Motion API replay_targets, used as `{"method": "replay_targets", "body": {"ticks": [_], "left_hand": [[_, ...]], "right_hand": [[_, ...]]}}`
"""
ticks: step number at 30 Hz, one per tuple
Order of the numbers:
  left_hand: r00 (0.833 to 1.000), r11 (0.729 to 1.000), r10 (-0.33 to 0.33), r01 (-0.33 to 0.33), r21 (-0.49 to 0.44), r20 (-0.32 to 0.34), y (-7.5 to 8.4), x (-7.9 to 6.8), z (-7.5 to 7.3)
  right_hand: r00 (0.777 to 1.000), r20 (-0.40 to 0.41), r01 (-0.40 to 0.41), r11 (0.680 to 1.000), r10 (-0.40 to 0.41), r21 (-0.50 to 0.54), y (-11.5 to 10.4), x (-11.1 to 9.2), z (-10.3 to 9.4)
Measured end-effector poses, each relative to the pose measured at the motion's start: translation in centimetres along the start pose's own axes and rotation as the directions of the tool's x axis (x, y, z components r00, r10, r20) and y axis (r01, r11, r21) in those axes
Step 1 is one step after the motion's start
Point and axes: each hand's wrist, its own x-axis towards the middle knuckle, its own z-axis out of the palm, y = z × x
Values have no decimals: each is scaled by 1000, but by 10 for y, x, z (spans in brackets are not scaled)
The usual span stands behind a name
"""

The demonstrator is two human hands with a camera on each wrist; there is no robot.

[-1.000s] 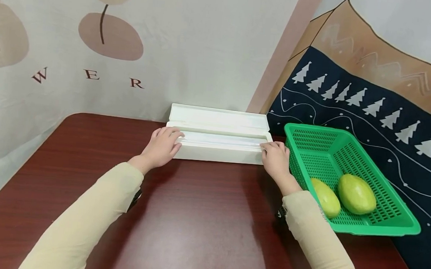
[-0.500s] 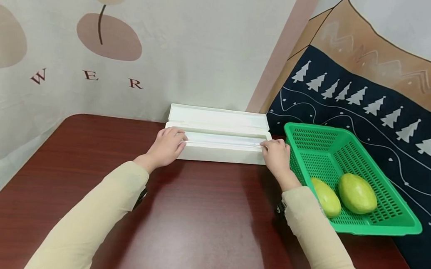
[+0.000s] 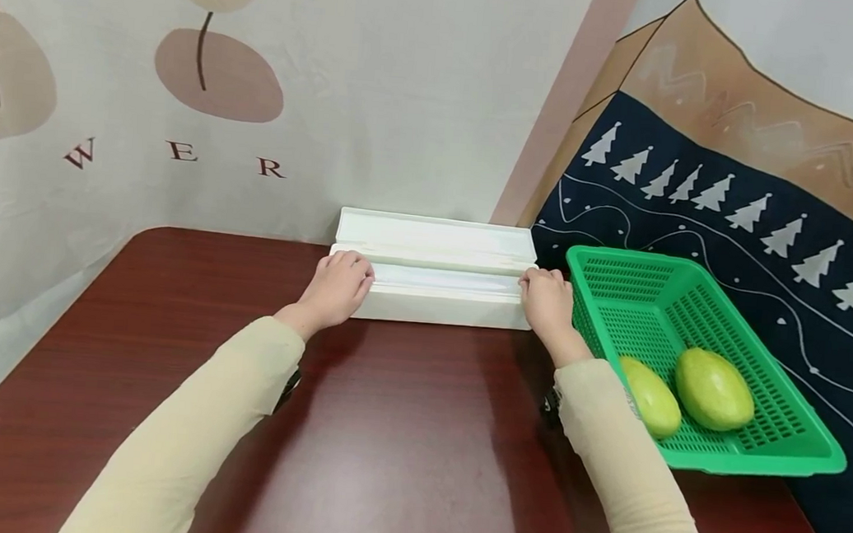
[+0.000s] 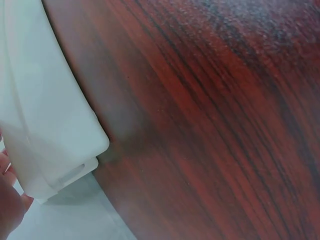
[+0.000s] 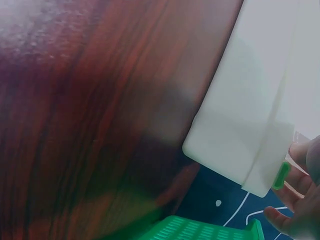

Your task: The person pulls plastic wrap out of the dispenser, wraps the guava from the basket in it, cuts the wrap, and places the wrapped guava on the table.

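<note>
A long white cling film dispenser (image 3: 442, 307) lies at the table's far edge, its lid (image 3: 436, 232) tipped back against the wall side. Clear, shiny film (image 3: 444, 279) stretches across its open top. At the left end my left hand (image 3: 338, 283) pinches the film's edge with curled fingers; in the left wrist view only a few of its fingers (image 4: 9, 175) show past the box. My right hand (image 3: 547, 298) pinches the film at the right end. A small green tab (image 5: 281, 175) shows beside the right fingers in the right wrist view.
A green plastic basket (image 3: 754, 467) stands just right of my right forearm, close to the dispenser's end. Two yellow-green mangoes (image 3: 715, 389) lie in it. The dark red wooden table (image 3: 398, 463) stretches toward me; a printed cloth wall (image 3: 409, 92) rises behind it.
My left hand has slid a little to the right along the dispenser, and its fingers are more curled. Both hands have risen slightly at the film's edge. Basket and mangoes stay put.
</note>
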Motion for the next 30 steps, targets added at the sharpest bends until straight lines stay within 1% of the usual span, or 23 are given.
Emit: {"method": "replay_targets", "body": {"ticks": [7, 12, 16, 20, 23, 26, 30], "left_hand": [[999, 999, -35, 35, -17, 11, 5, 5, -4], [999, 999, -26, 26, -18, 26, 18, 16, -3], [1000, 1000, -15, 15, -7, 21, 25, 23, 1], [1000, 1000, -5, 5, -9, 17, 29, 28, 2], [1000, 1000, -15, 15, -18, 26, 31, 31, 2], [1000, 1000, -27, 27, 4, 16, 32, 34, 1], [1000, 999, -21, 21, 34, -17, 32, 39, 0]], "right_hand": [[1000, -26, 8, 1000, -8, -4, -1, 7, -2], [1000, -2, -14, 1000, 14, -7, -2, 13, -4], [1000, 16, -24, 1000, 24, 5, -3, 15, -5], [1000, 4, -24, 1000, 24, 15, -3, 17, -5], [1000, -10, -13, 1000, 13, 15, -2, 18, -4], [1000, -22, -4, 1000, 4, 15, 0, 20, -4], [1000, -2, -25, 998, 25, 55, 1, 23, -4]]}}
